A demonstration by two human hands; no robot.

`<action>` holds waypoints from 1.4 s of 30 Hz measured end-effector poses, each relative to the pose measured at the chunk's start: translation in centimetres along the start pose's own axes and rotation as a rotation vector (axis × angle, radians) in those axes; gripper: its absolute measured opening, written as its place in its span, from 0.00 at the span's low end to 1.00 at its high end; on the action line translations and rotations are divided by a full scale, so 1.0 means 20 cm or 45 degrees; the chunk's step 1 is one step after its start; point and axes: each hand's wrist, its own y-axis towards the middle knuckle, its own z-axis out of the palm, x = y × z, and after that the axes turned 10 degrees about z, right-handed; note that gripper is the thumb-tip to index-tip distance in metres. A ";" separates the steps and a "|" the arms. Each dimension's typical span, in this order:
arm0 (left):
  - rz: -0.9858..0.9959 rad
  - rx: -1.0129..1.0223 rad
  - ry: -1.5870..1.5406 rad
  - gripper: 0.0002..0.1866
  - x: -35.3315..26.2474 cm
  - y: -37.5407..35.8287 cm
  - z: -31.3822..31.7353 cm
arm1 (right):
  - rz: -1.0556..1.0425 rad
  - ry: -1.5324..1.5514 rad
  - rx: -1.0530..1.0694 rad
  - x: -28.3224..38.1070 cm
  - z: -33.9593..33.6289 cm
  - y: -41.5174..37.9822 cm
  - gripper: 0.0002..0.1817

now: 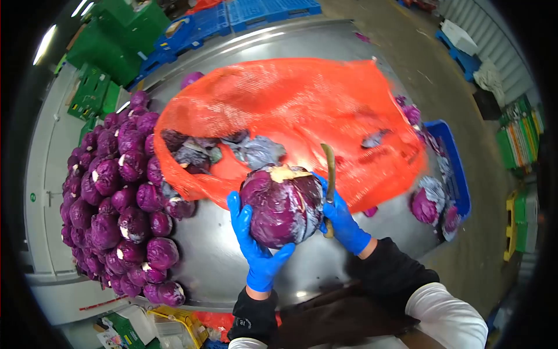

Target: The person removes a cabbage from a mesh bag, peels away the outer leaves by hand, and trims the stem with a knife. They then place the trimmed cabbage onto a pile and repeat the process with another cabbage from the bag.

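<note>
A large red cabbage (278,210) with a pale cut stem at its top is held up between my two blue-gloved hands. My left hand (256,247) cups its left side and underside. On the right side, my right hand (342,218) supports the cabbage while its fingers also grip a knife (331,174), blade pointing up and away. Just beyond, an orange mesh bag (290,93) lies spread over the metal table (209,256), with loose dark outer leaves (261,152) at its open left end.
Many red cabbages (132,221) are piled on the table's left side. A blue bin (450,157) with leaves stands at the right edge. Blue pallets (256,14) and green crates (113,43) are behind; a yellow crate (180,323) is at lower left.
</note>
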 end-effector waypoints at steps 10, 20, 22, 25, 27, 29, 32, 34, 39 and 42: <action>-0.431 0.617 -0.197 0.50 -0.12 -0.46 0.41 | 0.344 0.067 -0.594 -0.26 -0.44 -0.82 0.32; -0.642 0.551 -0.155 0.51 -0.23 -0.42 0.72 | 0.134 -1.163 -0.621 0.00 -0.62 -0.98 0.14; -0.580 0.578 -0.026 0.51 -0.22 -0.43 0.74 | -0.116 -1.283 -0.645 -0.12 -0.67 -0.98 0.11; -0.654 0.546 -0.044 0.50 -0.23 -0.42 0.76 | -0.162 -1.290 -0.639 -0.15 -0.69 -0.97 0.07; -0.795 0.508 -0.185 0.50 -0.25 -0.42 0.75 | -0.079 -1.240 -0.597 -0.13 -0.68 -0.97 0.08; -0.738 0.534 -0.139 0.50 -0.25 -0.41 0.75 | 0.000 -1.200 -0.552 -0.10 -0.69 -0.96 0.08; -0.734 0.552 -0.137 0.50 -0.25 -0.40 0.75 | 0.087 -1.207 -0.484 -0.09 -0.72 -0.94 0.10; -0.712 0.569 -0.116 0.51 -0.23 -0.40 0.74 | 0.225 -1.335 -0.444 -0.10 -0.74 -0.90 0.12; -0.669 0.611 -0.041 0.51 -0.22 -0.38 0.76 | 0.334 -1.447 -0.455 -0.13 -0.79 -0.80 0.15; -0.773 0.545 -0.134 0.48 -0.14 -0.33 0.77 | 0.384 -1.497 -0.468 -0.10 -0.79 -0.74 0.16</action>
